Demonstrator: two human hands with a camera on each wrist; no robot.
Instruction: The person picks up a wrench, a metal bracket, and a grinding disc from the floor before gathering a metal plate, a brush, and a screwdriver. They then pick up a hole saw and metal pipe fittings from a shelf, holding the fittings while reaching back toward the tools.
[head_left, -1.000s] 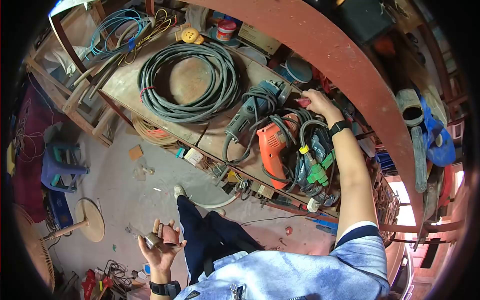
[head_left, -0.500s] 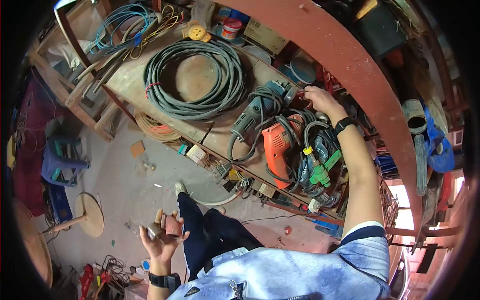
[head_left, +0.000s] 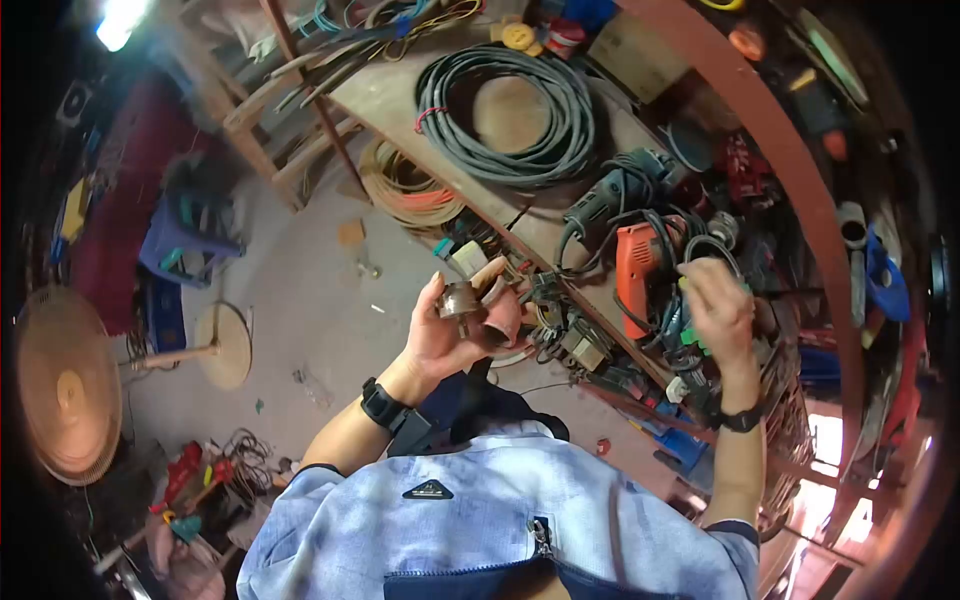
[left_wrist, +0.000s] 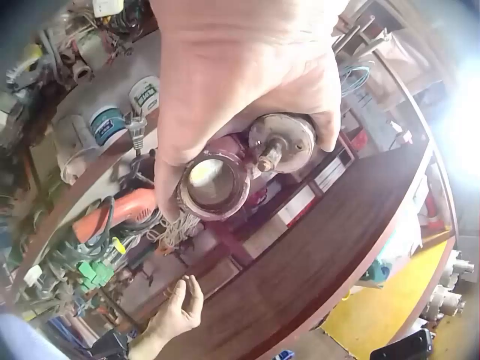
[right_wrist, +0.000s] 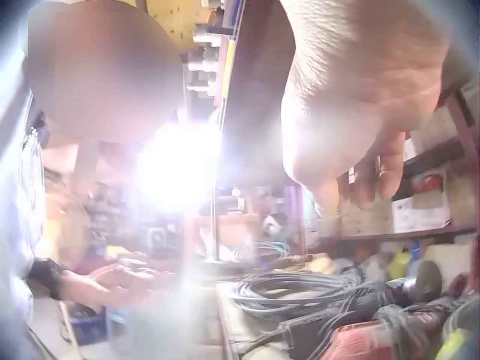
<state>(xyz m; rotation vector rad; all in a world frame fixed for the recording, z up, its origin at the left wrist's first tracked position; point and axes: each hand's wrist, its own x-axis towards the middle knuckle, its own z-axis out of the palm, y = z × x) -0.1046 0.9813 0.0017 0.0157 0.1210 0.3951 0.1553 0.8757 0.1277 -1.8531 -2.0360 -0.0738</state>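
In the head view my left hand (head_left: 435, 345), palm up, holds two pieces side by side. One is a worn metal round piece (head_left: 459, 300) whose short stub shaft (left_wrist: 268, 160) points at the left wrist camera. The other is a reddish hollow cylinder (head_left: 503, 315), its round mouth facing that same camera. Fingers and thumb curl about both. Over the front of the bench hangs my right hand (head_left: 722, 310), fingers loosely bent and nothing seen between them. Below and beside it lie an orange power drill (head_left: 636, 275) and a green connector (head_left: 693, 341).
A coiled black cable (head_left: 435, 130) and an angle grinder (head_left: 600, 203) lie on the bench (head_left: 375, 100). A red curved beam (head_left: 790, 125) arches over the right side. Electrical parts crowd a lower shelf. A fan (head_left: 70, 385) and blue stool (head_left: 190, 240) stand left.
My right hand has come back from beside the grinder toward me; the red thing at its fingers no longer shows there. My left hand has risen toward the bench with both pieces. The head view has shifted.
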